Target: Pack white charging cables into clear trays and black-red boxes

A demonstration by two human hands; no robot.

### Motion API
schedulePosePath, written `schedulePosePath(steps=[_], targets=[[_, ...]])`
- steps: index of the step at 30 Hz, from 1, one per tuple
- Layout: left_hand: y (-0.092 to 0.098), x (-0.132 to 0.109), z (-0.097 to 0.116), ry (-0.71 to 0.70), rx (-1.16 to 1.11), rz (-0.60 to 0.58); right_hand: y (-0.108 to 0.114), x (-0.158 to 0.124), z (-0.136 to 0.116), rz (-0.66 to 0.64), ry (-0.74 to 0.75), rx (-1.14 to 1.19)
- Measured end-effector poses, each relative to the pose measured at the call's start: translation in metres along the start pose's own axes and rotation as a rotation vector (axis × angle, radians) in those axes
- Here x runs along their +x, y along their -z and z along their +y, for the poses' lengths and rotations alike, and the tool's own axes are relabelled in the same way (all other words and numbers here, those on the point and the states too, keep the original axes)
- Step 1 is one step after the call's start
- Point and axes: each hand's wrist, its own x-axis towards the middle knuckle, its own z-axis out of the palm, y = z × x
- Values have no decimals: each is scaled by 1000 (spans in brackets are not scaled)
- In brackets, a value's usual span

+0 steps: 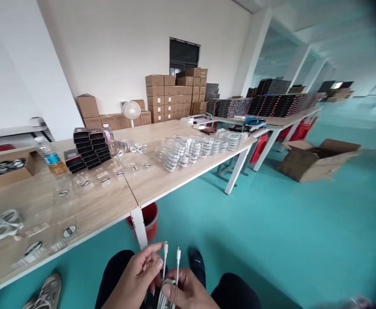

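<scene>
The right hand is closed around a folded white cable, its thumb laid over the strands. The left hand is partly curled, its index finger extended to the left connector. Whether the left fingers pinch the strand or merely rest beside it cannot be told at this angle.

Position: the cable is in front of the person, above the lap, below and apart from the near edge of the table. Both connectors point upward; the right connector stands just beside the left one, with a gap between them. The lower part of the bundle is largely covered by the hands.

Handling, as judged from this view:
1. Press the right thumb firmly enough to stop the loops fanning out, without creasing the strands.
2. Guide each connector by its white housing, not by the exposed tip.
3. To level the two ends, slide one strand lightly under the thumb; do not pull on the plug.
4. Work clear of the table leg and the red bucket beyond the hands, where a dropped loop could catch.
</scene>
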Motion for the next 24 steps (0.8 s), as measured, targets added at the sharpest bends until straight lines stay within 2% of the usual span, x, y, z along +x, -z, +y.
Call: schedulePosePath(steps=[3, 7, 9, 14, 20, 22, 24], targets=[[-2, 2, -6, -16, -87, -39, 9, -9, 7, 151, -1, 51], [-14, -1, -36, 52, -231, -269, 13, -13, 10, 218, 40, 75], [-20, -2, -49, 58, -295, -299, 11, -13, 9, 229, 55, 70], [-22, -2, -66, 164, -326, -143, 8, -14, 10, 332, 66, 50], [-26, 0, -78, 245, -384, -36, 12, -13, 12, 366, 31, 252], [-30, -2, -81, 181, -249, 23, 12, -11, 12, 449, 26, 219], [-34, -4, -84, 56, -60, 22, 12, -8, 12, 570, 23, 167]])
